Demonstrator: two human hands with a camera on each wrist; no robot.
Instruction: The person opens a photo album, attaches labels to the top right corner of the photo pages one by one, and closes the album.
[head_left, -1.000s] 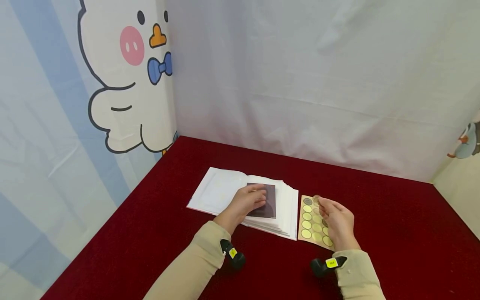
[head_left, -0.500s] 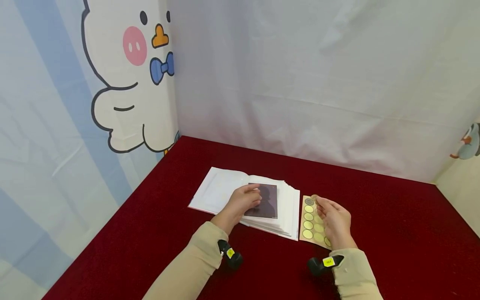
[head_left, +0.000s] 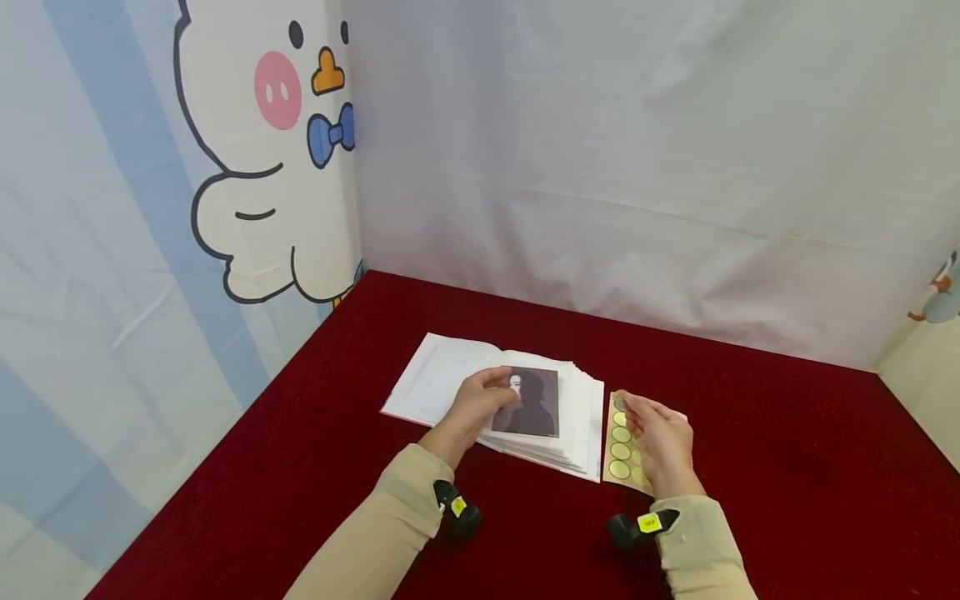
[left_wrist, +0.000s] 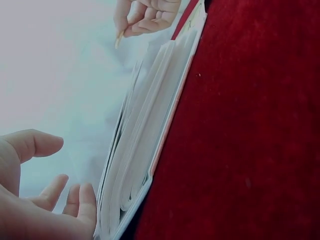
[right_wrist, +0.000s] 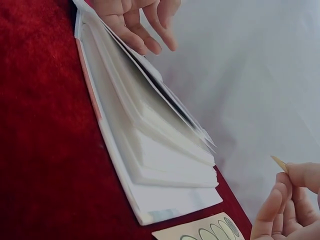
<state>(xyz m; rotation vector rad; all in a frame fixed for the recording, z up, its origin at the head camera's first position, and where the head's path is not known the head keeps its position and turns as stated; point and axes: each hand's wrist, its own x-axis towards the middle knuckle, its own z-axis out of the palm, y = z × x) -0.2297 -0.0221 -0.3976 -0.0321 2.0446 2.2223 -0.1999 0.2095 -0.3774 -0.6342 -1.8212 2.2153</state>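
We find a red-covered table (head_left: 285, 450) with its far-left corner in view and its near edge cut off by the frame. An open white book (head_left: 453, 375) lies nearer the left edge than the right. Over it, the left hand (head_left: 472, 407) has its thumb and fingers parted and grips nothing; whether its fingertips touch a page, we cannot confirm. The right hand (head_left: 662, 442), right of the book, has its thumb and forefinger pressed together. Below it, just beside the book, a sticker sheet (head_left: 619, 452) is partly hidden by that hand. A dark picture card (head_left: 536, 408) lies on the right-hand page, its left side partly covered by the left hand. Smallest is a gold sticker (right_wrist: 278, 163), pinched in the right hand, seen nearly edge-on; its face is unreadable.
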